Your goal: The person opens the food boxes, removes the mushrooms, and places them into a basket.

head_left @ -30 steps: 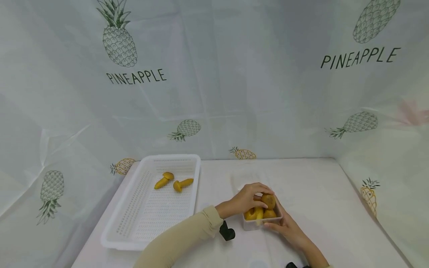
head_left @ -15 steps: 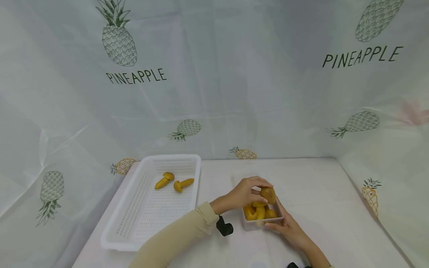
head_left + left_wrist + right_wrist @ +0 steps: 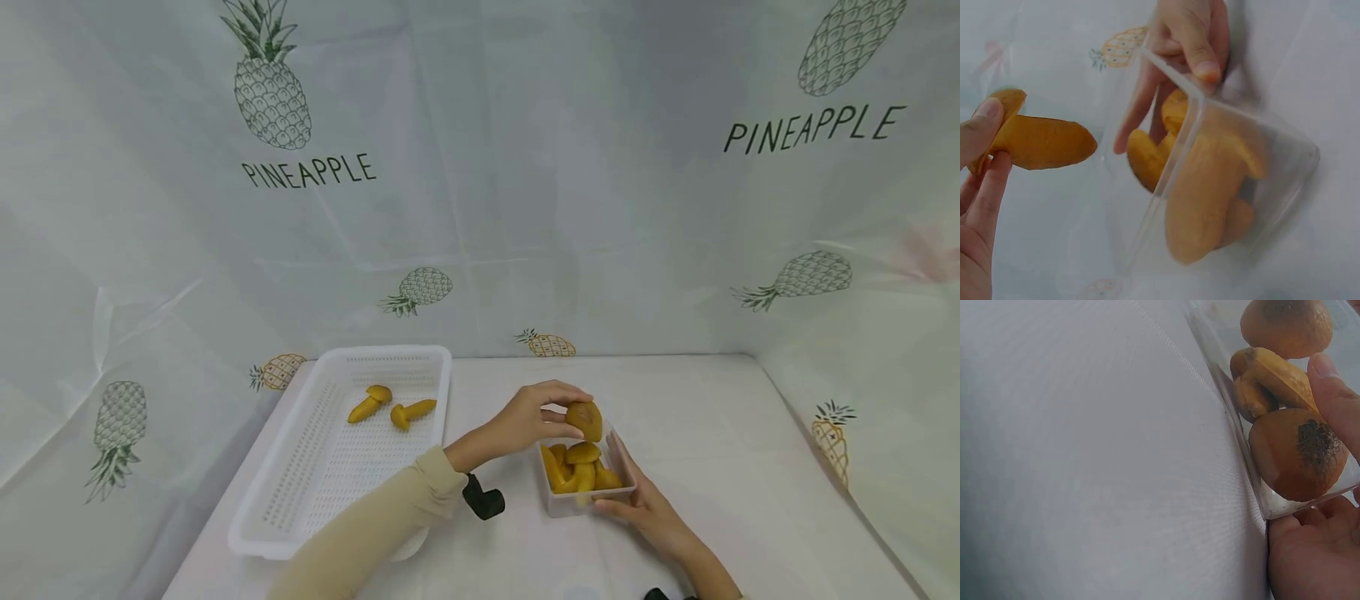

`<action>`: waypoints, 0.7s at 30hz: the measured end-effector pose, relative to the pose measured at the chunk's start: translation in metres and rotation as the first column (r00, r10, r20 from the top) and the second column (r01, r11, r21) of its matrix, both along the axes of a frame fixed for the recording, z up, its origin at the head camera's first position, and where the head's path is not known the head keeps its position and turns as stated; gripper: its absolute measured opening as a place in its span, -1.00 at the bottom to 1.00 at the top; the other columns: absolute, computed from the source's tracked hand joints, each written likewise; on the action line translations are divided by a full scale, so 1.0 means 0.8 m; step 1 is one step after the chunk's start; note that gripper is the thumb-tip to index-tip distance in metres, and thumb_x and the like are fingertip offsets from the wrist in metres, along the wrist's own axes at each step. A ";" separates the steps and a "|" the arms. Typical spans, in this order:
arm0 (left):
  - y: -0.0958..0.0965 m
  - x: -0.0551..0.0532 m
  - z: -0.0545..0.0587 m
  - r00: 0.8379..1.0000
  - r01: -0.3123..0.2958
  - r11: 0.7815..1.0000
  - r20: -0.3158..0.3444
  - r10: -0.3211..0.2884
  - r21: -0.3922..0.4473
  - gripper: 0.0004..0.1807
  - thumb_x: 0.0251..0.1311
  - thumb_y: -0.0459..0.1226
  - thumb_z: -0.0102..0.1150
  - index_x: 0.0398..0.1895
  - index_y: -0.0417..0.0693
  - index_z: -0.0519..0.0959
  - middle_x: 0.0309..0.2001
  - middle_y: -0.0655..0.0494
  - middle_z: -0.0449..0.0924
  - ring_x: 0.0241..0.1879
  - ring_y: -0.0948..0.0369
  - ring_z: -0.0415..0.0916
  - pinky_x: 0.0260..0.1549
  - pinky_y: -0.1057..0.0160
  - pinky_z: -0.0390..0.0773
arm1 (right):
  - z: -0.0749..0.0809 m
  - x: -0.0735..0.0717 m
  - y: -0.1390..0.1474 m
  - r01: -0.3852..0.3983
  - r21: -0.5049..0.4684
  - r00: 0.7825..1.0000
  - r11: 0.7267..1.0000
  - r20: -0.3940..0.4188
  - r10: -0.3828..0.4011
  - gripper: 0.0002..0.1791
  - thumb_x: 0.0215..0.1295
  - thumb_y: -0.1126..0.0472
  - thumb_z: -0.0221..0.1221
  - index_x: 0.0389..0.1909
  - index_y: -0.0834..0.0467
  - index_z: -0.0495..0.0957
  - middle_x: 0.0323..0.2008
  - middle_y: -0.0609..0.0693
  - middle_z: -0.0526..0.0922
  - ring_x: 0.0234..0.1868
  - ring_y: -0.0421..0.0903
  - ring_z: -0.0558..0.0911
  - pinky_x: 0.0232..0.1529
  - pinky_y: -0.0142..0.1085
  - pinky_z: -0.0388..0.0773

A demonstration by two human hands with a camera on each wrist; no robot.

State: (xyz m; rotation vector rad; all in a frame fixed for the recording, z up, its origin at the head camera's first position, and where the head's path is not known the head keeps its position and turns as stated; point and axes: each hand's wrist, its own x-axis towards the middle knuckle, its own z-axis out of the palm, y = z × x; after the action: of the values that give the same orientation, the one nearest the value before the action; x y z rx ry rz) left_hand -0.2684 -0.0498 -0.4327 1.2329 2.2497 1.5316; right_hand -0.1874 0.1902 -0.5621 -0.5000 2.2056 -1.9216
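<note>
White-covered table (image 3: 697, 442) is carrying perforated white plastic basket (image 3: 330, 475), lower left; clear plastic box (image 3: 562, 505), lower centre-right of frame.

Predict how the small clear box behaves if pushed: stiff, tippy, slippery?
The box is probably stiff: its sides look straight. It likely slides before tipping, since it sits low with mushrooms inside. Perhaps slippery: its surface looks smooth.

PINEAPPLE (image 3: 309, 171) stood in dark capitals at the left of the backdrop (image 3: 585, 208), apparently plastic; a second PINEAPPLE (image 3: 814, 129) slanted upward at right.
</note>
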 end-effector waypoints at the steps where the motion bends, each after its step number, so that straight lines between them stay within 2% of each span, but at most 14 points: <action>1: -0.005 0.000 0.003 1.000 -0.004 1.000 -0.003 0.004 0.005 -0.46 0.11 -0.42 0.40 0.22 -0.18 0.56 0.17 0.01 0.53 0.10 0.30 0.51 -0.05 0.37 0.60 | 0.000 0.000 0.000 0.004 0.003 1.000 1.000 0.005 -0.004 0.14 0.31 0.35 0.28 0.61 -0.16 -0.34 0.58 0.07 -0.40 0.51 0.22 -0.45 0.41 0.15 -0.43; 3: -0.015 -0.001 0.008 1.000 -0.017 1.000 -0.007 0.017 0.011 -0.45 0.11 -0.42 0.40 0.22 -0.18 0.56 0.17 0.01 0.53 0.10 0.29 0.51 -0.04 0.35 0.61 | 0.000 0.000 -0.001 0.009 0.006 1.000 1.000 0.009 -0.009 0.14 0.31 0.34 0.28 0.61 -0.17 -0.33 0.59 0.06 -0.38 0.52 0.20 -0.44 0.47 -0.23 -0.36; 6: -0.032 -0.003 0.015 0.999 -0.045 0.999 0.022 0.044 0.027 -0.45 0.11 -0.42 0.40 0.24 -0.18 0.55 0.18 0.01 0.52 0.11 0.25 0.52 -0.03 0.32 0.61 | -0.001 0.000 -0.002 0.014 0.006 1.000 1.000 0.013 -0.014 0.14 0.30 0.33 0.29 0.61 -0.15 -0.32 0.59 0.05 -0.38 0.52 0.19 -0.43 0.26 -0.71 -0.21; 7: -0.038 -0.003 0.017 0.998 -0.055 0.998 0.038 0.054 0.035 -0.44 0.12 -0.42 0.39 0.24 -0.18 0.55 0.19 0.01 0.52 0.12 0.23 0.52 -0.02 0.31 0.62 | -0.001 0.000 -0.002 0.016 0.007 1.000 1.000 0.015 -0.016 0.14 0.30 0.32 0.29 0.61 -0.15 -0.32 0.59 0.06 -0.38 0.52 0.19 -0.43 0.18 -0.78 -0.16; 11: -0.064 -0.005 0.027 0.991 -0.104 0.992 0.098 0.096 0.072 -0.44 0.15 -0.43 0.37 0.26 -0.19 0.53 0.22 0.00 0.50 0.15 0.14 0.50 0.01 0.25 0.61 | -0.002 0.001 -0.002 0.025 0.016 1.000 1.000 0.015 -0.025 0.14 0.29 0.30 0.31 0.62 -0.15 -0.31 0.59 0.06 -0.35 0.52 0.18 -0.41 0.15 -0.80 -0.15; 14: -0.082 -0.008 0.034 0.985 -0.143 0.986 0.106 0.134 0.085 -0.45 0.17 -0.42 0.36 0.27 -0.16 0.54 0.22 -0.01 0.50 0.15 0.09 0.50 0.03 0.23 0.60 | -0.003 0.001 -0.001 0.032 0.034 0.999 0.999 -0.001 -0.032 0.14 0.29 0.30 0.31 0.62 -0.15 -0.30 0.59 0.07 -0.32 0.52 0.19 -0.38 0.26 -0.71 -0.21; 17: -0.100 -0.012 0.039 0.981 -0.178 0.980 0.095 0.170 0.086 -0.46 0.18 -0.42 0.35 0.27 -0.16 0.53 0.21 -0.02 0.51 0.15 0.06 0.51 0.03 0.22 0.60 | -0.002 0.000 0.000 0.040 0.043 0.999 0.998 -0.003 -0.040 0.13 0.30 0.31 0.31 0.61 -0.19 -0.29 0.59 0.06 -0.31 0.53 0.20 -0.37 0.45 -0.28 -0.34; 19: -0.113 -0.015 0.043 0.977 -0.203 0.975 0.089 0.195 0.089 -0.46 0.18 -0.42 0.35 0.27 -0.20 0.52 0.20 -0.05 0.51 0.15 0.05 0.51 0.03 0.21 0.61 | -0.001 0.000 0.000 0.039 0.041 0.999 0.998 0.004 -0.039 0.13 0.30 0.30 0.30 0.61 -0.21 -0.29 0.59 0.05 -0.32 0.53 0.20 -0.38 0.42 0.04 -0.40; 21: -0.126 -0.017 0.045 0.971 -0.230 0.969 0.085 0.223 0.092 -0.46 0.19 -0.43 0.34 0.28 -0.23 0.51 0.20 -0.06 0.51 0.16 0.04 0.51 0.03 0.22 0.61 | -0.001 -0.001 0.000 0.034 0.038 0.999 0.999 0.014 -0.035 0.13 0.30 0.30 0.30 0.61 -0.22 -0.30 0.59 0.03 -0.33 0.53 0.20 -0.40 0.36 0.19 -0.42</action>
State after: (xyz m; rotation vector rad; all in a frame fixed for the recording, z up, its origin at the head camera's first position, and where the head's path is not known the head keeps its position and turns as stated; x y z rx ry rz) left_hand -0.2821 -0.1507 -0.3964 0.9504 2.3590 1.7589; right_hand -0.1879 0.1904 -0.5627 -0.4439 2.2512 -1.8905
